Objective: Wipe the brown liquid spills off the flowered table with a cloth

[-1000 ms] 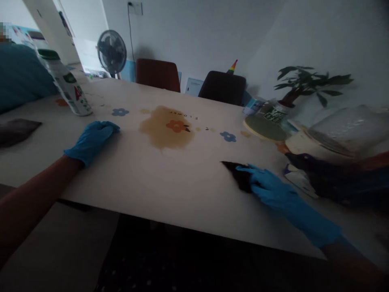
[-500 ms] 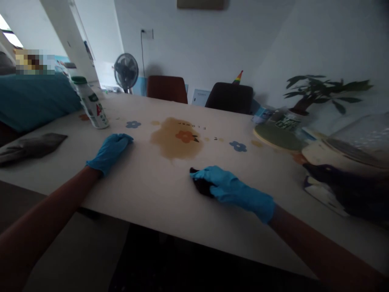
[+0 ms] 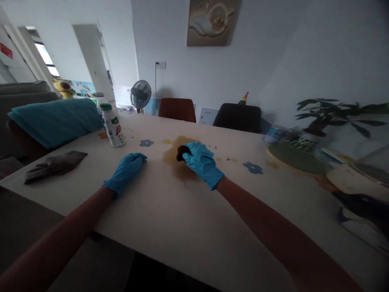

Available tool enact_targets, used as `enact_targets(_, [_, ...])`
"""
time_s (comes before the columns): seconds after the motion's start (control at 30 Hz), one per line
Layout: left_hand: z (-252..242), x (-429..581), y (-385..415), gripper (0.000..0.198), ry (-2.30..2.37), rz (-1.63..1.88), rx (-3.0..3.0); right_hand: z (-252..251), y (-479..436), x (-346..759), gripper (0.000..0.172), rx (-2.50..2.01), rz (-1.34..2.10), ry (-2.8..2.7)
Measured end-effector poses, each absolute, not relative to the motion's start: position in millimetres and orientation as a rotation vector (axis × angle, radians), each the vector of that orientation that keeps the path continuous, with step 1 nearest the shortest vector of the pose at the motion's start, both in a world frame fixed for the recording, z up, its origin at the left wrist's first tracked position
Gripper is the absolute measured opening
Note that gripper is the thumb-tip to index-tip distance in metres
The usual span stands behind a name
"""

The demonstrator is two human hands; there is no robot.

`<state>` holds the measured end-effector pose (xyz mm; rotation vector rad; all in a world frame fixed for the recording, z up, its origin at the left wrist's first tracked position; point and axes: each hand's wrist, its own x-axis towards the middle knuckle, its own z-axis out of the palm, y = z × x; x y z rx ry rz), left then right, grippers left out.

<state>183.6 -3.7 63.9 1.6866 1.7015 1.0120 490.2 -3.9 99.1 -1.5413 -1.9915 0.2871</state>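
My right hand (image 3: 203,164), in a blue glove, grips a dark wadded cloth (image 3: 183,153). It sits over a tan patch (image 3: 170,159) on the white tabletop (image 3: 152,217), hiding the patch's middle and right side. To its left, my left hand (image 3: 126,173), gloved the same way, rests on the table with its fingers stretched out close together and nothing in them. Just beyond that hand stands a white bottle (image 3: 114,129) with a green cap. A crumpled grey-brown cloth (image 3: 56,165) lies at the left of the table.
Along the right side are a potted plant (image 3: 306,138), a round green mat (image 3: 294,157) and a dark-handled object (image 3: 361,207). A brown chair (image 3: 177,109) and a black chair (image 3: 237,117) stand behind the table. Blue fabric (image 3: 57,119) drapes a chair at left.
My right hand has carried the dark cloth forward and left, from the near part of the table onto the tan patch. The camera has tilted up; my left hand stays resting on the table.
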Motion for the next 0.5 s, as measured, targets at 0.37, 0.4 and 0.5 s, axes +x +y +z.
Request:
enact_targets(0.37, [57.7, 179.2, -3.2, 0.043, 1.658, 1.033, 1.665, 51.6, 31.4, 478.3, 0.063, -1.8, 0.231, -2.285])
enact_targets(0.4, [57.4, 178.7, -3.1, 0.043, 1.663, 1.032, 1.661, 50.7, 33.5, 490.5, 0.063, -1.832, 0.207, -2.275])
enact_targets(0.5, [57.3, 177.6, -2.6, 0.043, 1.673, 1.029, 1.662, 50.4, 36.9, 538.1, 0.064, -1.964, 0.13, -2.205])
